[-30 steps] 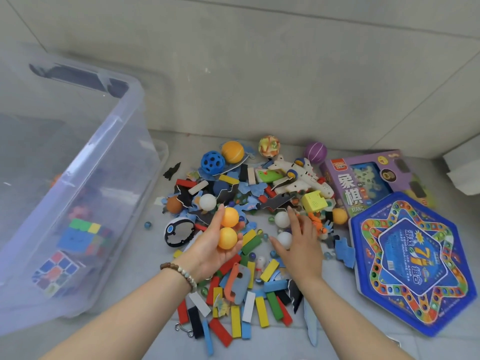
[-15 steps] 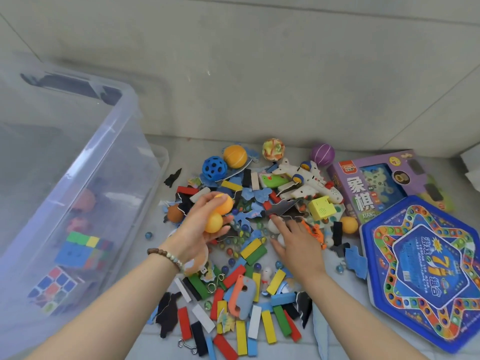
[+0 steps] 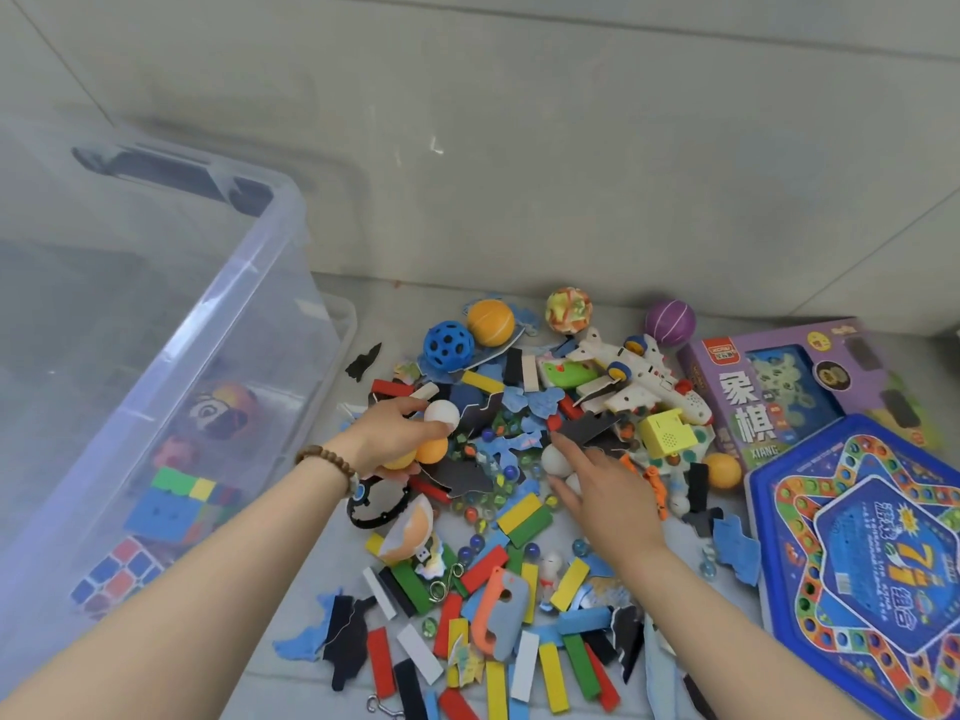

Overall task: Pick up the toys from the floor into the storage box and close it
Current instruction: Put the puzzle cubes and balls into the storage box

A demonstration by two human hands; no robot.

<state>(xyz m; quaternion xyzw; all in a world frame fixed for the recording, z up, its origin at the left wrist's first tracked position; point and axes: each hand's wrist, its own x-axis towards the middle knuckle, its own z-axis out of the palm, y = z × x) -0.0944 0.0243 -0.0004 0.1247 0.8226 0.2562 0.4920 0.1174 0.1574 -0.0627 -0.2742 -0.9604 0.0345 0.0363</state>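
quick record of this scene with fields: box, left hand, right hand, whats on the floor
box: clear storage box, no lid on, puzzle cubes inside
left hand: grips two orange balls and a white ball
right hand: fingers lie over two white balls; grip unclear
floor: coloured blocks, toy plane, purple game box, blue hexagonal game box

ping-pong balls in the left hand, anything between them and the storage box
Only the storage box's own clear side wall, which rises between the left hand with its ping-pong balls and the inside, so they must go up over the rim. The top looks open, with no lid on it.
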